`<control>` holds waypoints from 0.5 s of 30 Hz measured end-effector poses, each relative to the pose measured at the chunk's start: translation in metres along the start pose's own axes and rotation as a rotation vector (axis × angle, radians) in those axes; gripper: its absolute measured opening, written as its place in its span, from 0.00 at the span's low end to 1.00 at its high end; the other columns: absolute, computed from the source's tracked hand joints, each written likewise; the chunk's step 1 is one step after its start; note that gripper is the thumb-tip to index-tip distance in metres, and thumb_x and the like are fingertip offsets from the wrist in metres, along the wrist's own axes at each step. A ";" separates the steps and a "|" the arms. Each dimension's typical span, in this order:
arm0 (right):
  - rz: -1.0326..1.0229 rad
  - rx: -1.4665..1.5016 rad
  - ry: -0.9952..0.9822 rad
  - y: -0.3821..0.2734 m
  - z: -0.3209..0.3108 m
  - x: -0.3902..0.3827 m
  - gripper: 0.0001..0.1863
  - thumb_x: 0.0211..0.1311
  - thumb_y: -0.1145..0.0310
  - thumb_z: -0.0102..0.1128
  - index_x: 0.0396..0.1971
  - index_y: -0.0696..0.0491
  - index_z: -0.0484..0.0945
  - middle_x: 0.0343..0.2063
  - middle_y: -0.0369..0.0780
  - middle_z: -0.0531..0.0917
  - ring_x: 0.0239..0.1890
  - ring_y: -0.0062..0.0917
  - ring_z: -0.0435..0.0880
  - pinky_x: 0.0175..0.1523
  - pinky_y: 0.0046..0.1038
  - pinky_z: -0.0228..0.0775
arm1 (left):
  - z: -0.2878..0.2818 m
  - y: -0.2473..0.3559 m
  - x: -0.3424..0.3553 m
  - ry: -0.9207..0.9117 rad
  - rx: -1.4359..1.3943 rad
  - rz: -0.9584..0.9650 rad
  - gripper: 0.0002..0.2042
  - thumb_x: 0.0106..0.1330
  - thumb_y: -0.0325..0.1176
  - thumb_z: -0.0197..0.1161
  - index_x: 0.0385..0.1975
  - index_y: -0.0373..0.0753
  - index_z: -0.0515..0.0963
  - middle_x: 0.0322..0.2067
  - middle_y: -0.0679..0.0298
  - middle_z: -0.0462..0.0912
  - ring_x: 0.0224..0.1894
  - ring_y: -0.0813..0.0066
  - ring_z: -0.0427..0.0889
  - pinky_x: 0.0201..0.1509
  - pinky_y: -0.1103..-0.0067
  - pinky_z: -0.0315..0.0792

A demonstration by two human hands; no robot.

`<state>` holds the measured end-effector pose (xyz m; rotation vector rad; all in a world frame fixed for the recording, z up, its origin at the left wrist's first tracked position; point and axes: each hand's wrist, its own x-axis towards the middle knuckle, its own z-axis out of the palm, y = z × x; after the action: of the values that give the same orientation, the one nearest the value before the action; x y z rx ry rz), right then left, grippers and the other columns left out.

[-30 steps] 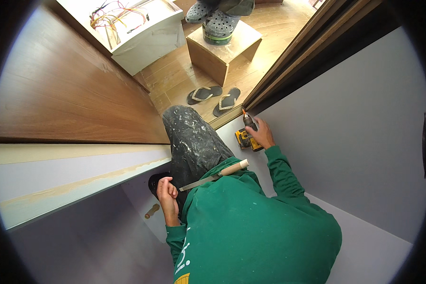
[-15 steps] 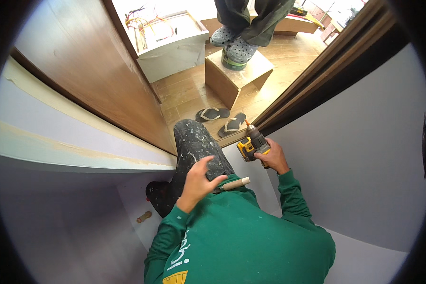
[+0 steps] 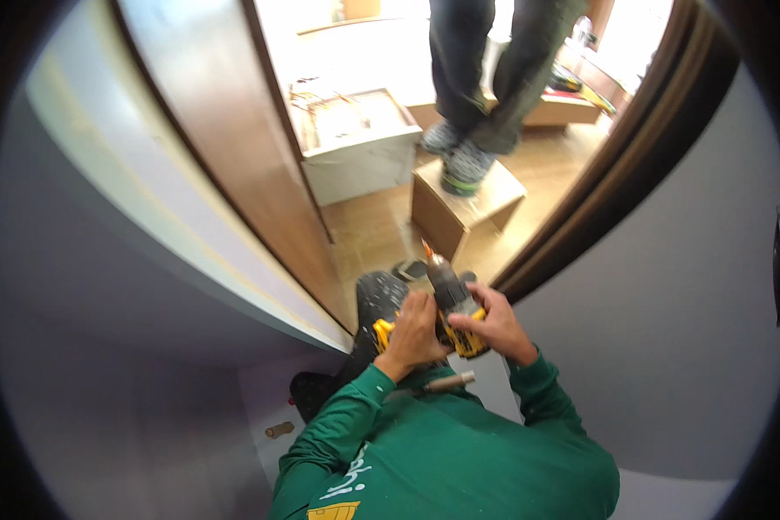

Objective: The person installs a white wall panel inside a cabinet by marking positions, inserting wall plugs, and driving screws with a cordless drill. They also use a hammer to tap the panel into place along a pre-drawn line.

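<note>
A yellow and black cordless drill (image 3: 446,291) is held in front of my chest, its orange-tipped bit pointing up and away. Wrapped about the handle side is my left hand (image 3: 414,331), its fingers partly hidden. A yellow part of the drill shows just left of that hand. On the drill's right side, my right hand (image 3: 497,324) grips the rear of the body with thumb and fingers. Below the hands, a light cylindrical handle (image 3: 453,381) lies against my green sweater.
Through the doorway, a person (image 3: 466,104) stands on a round tin atop a wooden box stool (image 3: 442,212). A brown door (image 3: 234,121) is at left, a dark frame (image 3: 615,173) at right. A white unit with wires (image 3: 364,165) stands beyond. A small brown piece (image 3: 279,430) lies lower left.
My left hand has moved right from free air onto the drill. The drill has come closer and tilted slightly. The view has shifted, and the person's feet have blurred.
</note>
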<state>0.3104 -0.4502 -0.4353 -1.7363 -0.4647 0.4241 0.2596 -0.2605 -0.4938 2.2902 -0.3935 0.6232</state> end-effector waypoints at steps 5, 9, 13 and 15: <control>0.354 0.691 -0.159 0.055 0.012 0.027 0.20 0.75 0.57 0.59 0.56 0.56 0.78 0.45 0.39 0.84 0.48 0.23 0.83 0.54 0.27 0.76 | -0.005 -0.038 -0.024 -0.034 -0.110 0.024 0.35 0.36 0.35 0.78 0.46 0.28 0.71 0.43 0.44 0.71 0.47 0.39 0.72 0.55 0.57 0.70; 0.497 1.074 0.060 0.054 0.049 0.063 0.13 0.78 0.58 0.55 0.38 0.51 0.81 0.28 0.35 0.80 0.28 0.22 0.79 0.33 0.24 0.71 | 0.001 -0.043 -0.011 -0.119 -0.174 0.064 0.39 0.37 0.38 0.79 0.50 0.24 0.71 0.50 0.38 0.71 0.55 0.38 0.71 0.65 0.59 0.67; 0.453 1.080 0.022 0.076 0.048 0.073 0.13 0.78 0.58 0.55 0.37 0.51 0.80 0.27 0.35 0.79 0.27 0.21 0.77 0.33 0.24 0.70 | 0.051 -0.073 -0.004 -0.103 -0.245 0.139 0.41 0.39 0.42 0.79 0.52 0.22 0.70 0.53 0.36 0.69 0.61 0.40 0.68 0.71 0.60 0.61; 0.446 1.080 -0.004 0.083 0.050 0.081 0.13 0.77 0.58 0.55 0.36 0.51 0.79 0.27 0.34 0.78 0.27 0.21 0.76 0.32 0.24 0.69 | 0.052 -0.078 0.005 -0.237 -0.302 0.051 0.41 0.36 0.42 0.78 0.49 0.22 0.70 0.51 0.36 0.70 0.61 0.40 0.68 0.71 0.60 0.59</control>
<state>0.3599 -0.3824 -0.5296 -0.7592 0.1739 0.8087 0.3152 -0.2436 -0.5673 2.0713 -0.6165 0.2925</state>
